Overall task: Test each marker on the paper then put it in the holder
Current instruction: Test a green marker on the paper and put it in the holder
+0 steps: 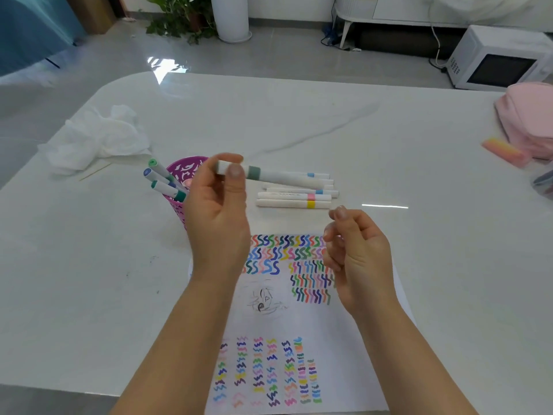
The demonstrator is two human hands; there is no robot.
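Marker with a grey-green band (284,177) is held level above the table (329,121), pinched at one end by the left grip (218,211). The right grip (356,253) is loosely curled and, it seems, empty. Stowing is judged the step in hand: the marker must be tipped upright and lowered into the purple holder (184,169) at nine o'clock. Squiggle-covered paper (269,319) lies at six o'clock, loose markers (294,200) at three. A microwave (496,62) is seen on the floor beyond.

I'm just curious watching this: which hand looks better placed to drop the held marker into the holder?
The left hand: it pinches the marker and hovers right beside the holder. The right hand is empty, loosely curled over the paper, farther away.
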